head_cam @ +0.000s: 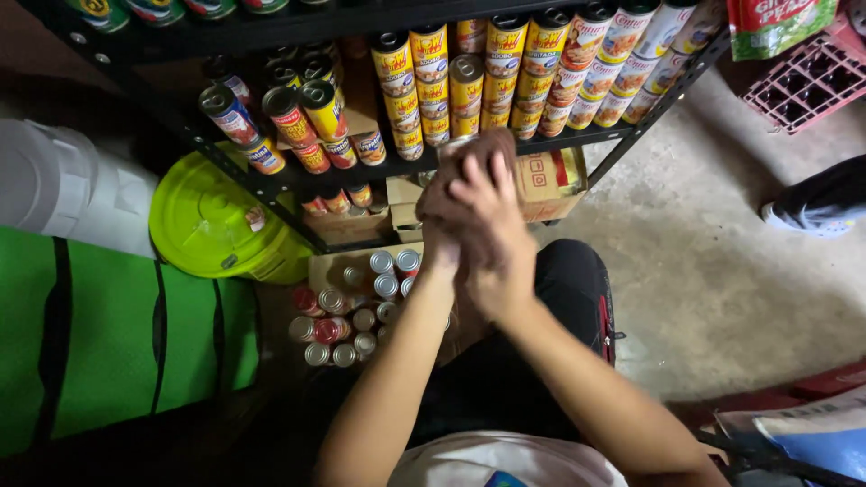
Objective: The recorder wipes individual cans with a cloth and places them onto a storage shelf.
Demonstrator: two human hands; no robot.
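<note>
Both my hands are raised together in front of the shelf, blurred by motion. My right hand (pixel 494 236) lies with its fingers spread over a brown cloth (pixel 469 155). My left hand (pixel 438 242) is pressed against it from the left and is mostly hidden by the cloth and the right hand. The cloth is bunched between the two hands; whether anything is wrapped inside it cannot be told. Just behind the hands, stacked cans (pixel 505 77) with yellow and red labels fill a black metal shelf (pixel 257 185).
An open cardboard box of upright cans (pixel 356 311) sits on the floor below my hands. A lime green lidded bucket (pixel 212 221), a white container (pixel 54 185) and a green bag (pixel 99 343) are at the left. Another person's foot (pixel 812 212) and a red crate (pixel 803 81) are at the right.
</note>
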